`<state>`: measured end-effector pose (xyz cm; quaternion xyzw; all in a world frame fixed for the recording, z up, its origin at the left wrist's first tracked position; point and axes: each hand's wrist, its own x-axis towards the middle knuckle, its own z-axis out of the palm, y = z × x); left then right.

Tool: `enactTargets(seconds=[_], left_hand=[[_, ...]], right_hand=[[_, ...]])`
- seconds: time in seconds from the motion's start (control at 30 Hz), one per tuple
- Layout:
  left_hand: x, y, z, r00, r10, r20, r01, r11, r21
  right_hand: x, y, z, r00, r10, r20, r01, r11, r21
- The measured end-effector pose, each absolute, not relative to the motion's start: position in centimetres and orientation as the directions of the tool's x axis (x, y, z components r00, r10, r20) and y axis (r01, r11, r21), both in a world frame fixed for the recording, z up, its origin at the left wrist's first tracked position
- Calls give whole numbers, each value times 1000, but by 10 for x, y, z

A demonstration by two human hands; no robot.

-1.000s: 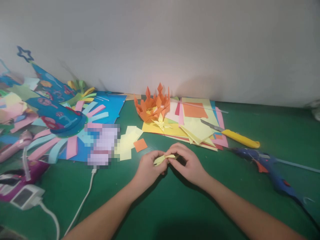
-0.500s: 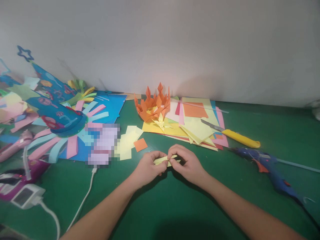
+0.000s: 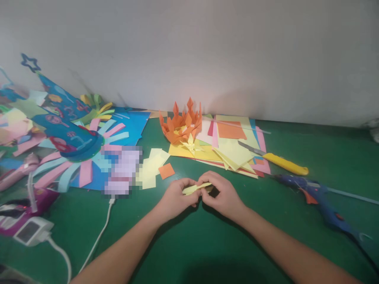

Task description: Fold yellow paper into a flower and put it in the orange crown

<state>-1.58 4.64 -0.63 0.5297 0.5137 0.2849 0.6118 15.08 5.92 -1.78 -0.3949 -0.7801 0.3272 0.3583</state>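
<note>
A small folded piece of pale yellow paper (image 3: 190,189) is pinched between both hands, just above the green table. My left hand (image 3: 178,197) is closed on its left end. My right hand (image 3: 219,193) is closed on the right end, thumb and forefinger together. Fingers cover much of the paper, so its full shape is hidden. Beyond the hands sits an orange folded-paper crown (image 3: 180,125) with a yellow paper flower (image 3: 191,146) at its front. A small orange paper square (image 3: 166,171) lies near my left hand, beside pale yellow sheets (image 3: 151,167).
To the right lie a yellow craft knife (image 3: 284,163) with its blade out and a blue glue gun (image 3: 318,197). Behind are stacked coloured papers (image 3: 237,154). Blue paper cone hats (image 3: 71,136) and a white cable (image 3: 99,240) are on the left.
The right fingers have shifted slightly on the folded yellow paper, and its lower layer now shows less. Both arms stay nearly in place.
</note>
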Motion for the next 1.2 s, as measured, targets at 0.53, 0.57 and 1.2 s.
enactTargets(seconds=[0.53,0.57,1.2], left_hand=[[-16,49,-6,356,869,-344,-116,406,906],[-16,49,-6,352,870,-345,-117,407,906],[-10,47,-2,263,874,-408,-319,478,818]], right_hand=[[150,59,-19,-377,870,319,360,455,-815],[150,58,-19,-364,878,309,366,440,-820],[142,56,-23,-245,920,306,191,355,-915]])
